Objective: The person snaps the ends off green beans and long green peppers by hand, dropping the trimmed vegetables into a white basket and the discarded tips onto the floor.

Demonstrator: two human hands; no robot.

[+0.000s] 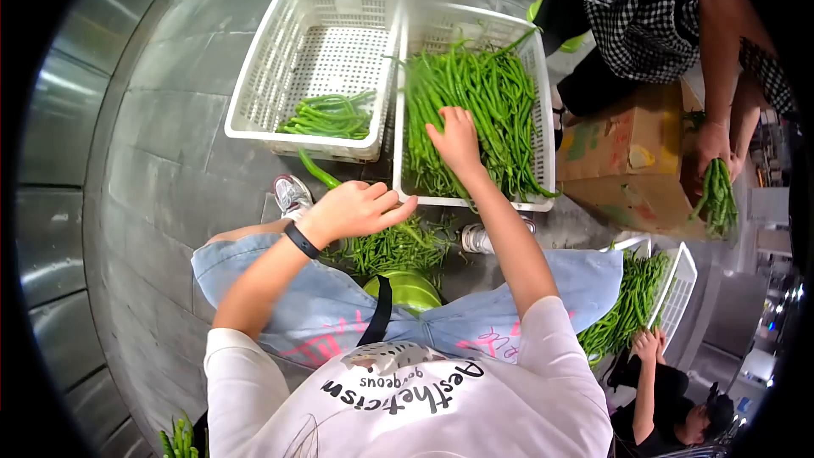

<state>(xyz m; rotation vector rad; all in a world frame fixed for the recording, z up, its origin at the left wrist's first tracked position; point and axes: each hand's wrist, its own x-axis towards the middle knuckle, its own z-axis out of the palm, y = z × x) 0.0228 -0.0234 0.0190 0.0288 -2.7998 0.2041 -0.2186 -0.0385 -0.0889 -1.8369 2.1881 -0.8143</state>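
My left hand (pixel 356 210), with a black band on the wrist, is closed above my lap. One long green chili pepper (pixel 318 171) sticks out from its far side. My right hand (pixel 458 142) rests on the heap of long green chili peppers (pixel 487 89) in the right-hand white crate (pixel 549 140). Its thumb is apart from the fingers, whose tips touch the peppers; no pepper shows clearly inside the hand. To the left, a second white crate (pixel 254 51) has a small bunch of green chili peppers (pixel 331 116) at its near end.
Green stems and scraps (pixel 394 246) lie on the floor between my feet, by a lime-green round object (pixel 407 288). On the right, a co-worker's hand (pixel 716 144) holds peppers by a cardboard box (pixel 623 140). Another person's hands (pixel 649 344) touch a pepper-filled crate (pixel 676 293).
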